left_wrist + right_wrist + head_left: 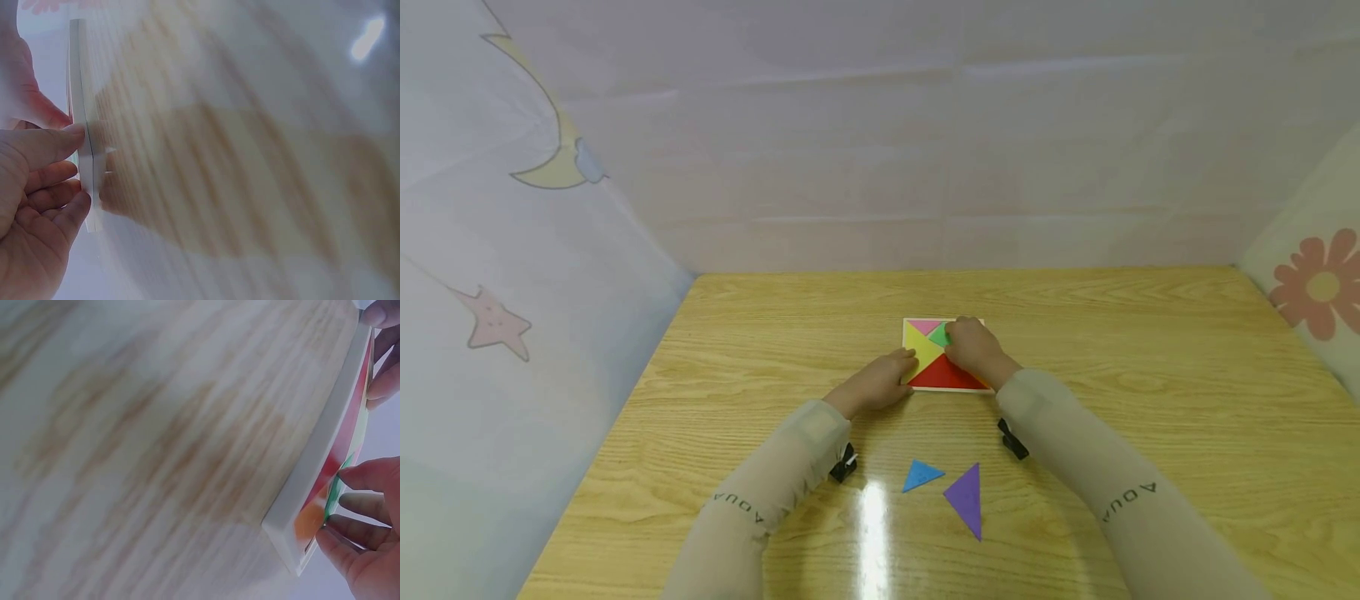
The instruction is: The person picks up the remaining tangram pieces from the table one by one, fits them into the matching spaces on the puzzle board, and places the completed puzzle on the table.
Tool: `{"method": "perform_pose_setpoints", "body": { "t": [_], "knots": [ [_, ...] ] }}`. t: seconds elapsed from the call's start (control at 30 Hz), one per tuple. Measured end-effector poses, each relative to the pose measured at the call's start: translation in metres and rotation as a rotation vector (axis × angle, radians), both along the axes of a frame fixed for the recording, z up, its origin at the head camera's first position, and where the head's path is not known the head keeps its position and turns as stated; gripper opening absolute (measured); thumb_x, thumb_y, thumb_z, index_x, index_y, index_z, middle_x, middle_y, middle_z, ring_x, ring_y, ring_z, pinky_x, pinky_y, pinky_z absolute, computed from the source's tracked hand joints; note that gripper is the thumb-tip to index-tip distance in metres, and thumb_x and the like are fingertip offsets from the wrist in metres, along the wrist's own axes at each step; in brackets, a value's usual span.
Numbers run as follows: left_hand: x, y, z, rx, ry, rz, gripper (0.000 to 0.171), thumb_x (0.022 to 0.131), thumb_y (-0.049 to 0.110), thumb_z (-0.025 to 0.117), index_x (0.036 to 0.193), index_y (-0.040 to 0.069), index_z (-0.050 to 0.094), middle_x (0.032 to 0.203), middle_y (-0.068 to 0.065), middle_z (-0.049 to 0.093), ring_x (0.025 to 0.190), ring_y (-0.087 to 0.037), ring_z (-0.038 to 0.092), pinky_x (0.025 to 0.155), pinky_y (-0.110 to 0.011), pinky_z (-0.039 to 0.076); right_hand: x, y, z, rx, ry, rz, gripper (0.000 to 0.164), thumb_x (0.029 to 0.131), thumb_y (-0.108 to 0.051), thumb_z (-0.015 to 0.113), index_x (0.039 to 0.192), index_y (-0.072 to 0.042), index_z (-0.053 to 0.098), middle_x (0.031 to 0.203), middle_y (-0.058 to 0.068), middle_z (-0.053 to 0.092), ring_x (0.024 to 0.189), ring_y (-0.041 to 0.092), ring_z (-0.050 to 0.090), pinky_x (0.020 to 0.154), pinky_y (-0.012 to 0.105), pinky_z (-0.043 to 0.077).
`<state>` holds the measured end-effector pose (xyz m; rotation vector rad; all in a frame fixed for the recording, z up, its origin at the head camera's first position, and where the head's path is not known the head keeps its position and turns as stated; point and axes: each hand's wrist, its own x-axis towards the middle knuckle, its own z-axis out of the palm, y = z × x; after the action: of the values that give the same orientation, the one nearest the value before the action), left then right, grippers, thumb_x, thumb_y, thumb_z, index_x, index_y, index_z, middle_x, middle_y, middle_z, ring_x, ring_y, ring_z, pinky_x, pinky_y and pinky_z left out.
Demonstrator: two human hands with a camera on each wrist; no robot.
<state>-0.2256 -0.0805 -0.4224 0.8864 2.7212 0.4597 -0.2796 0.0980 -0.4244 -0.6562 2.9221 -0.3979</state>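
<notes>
A square tangram tray (943, 391) with a pale rim lies flat on the table. Inside it are a yellow triangle (920, 350), a red triangle (947, 375), a pink piece (925, 326) and a green piece (938, 336). An orange piece (309, 520) shows at one corner in the right wrist view. My left hand (883, 382) holds the tray at its near left corner, fingertips reaching over the yellow triangle. From the right, my right hand (976, 348) pinches the green piece, covering part of it and the tray's right side.
On the table nearer to me lie a small blue triangle (921, 475) and a larger purple triangle (967, 500). Black wrist cameras sit under both sleeves. A pale cloth wall (955, 167) rises behind the wooden table (775, 317), with more cloth at both sides.
</notes>
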Motion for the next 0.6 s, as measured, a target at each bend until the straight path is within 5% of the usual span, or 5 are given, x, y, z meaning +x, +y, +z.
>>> {"method": "perform_pose_setpoints", "body": {
  "t": [0.23, 0.6],
  "knots": [
    [0.0, -0.0004, 0.0007, -0.002, 0.002, -0.003, 0.046, 0.084, 0.012, 0.054, 0.124, -0.006, 0.041, 0.132, -0.018, 0.033, 0.123, -0.028, 0.027, 0.102, -0.031, 0.022, 0.0031, -0.0024, 0.0019, 0.082, 0.0, 0.018, 0.014, 0.078, -0.004, 0.049, 0.085, 0.005, 0.058, 0.079, 0.016, 0.051, 0.076, 0.028, 0.049, 0.063, 0.036, 0.045],
    [-0.0003, -0.0002, 0.0006, 0.014, 0.005, -0.009, 0.046, 0.084, 0.011, 0.055, 0.123, -0.007, 0.041, 0.132, -0.02, 0.033, 0.123, -0.03, 0.027, 0.101, -0.032, 0.022, 0.0054, -0.0049, 0.0024, 0.144, 0.004, 0.027, 0.022, 0.079, -0.006, 0.049, 0.094, 0.007, 0.059, 0.085, 0.018, 0.051, 0.082, 0.031, 0.048, 0.068, 0.038, 0.046]
  ]
}}
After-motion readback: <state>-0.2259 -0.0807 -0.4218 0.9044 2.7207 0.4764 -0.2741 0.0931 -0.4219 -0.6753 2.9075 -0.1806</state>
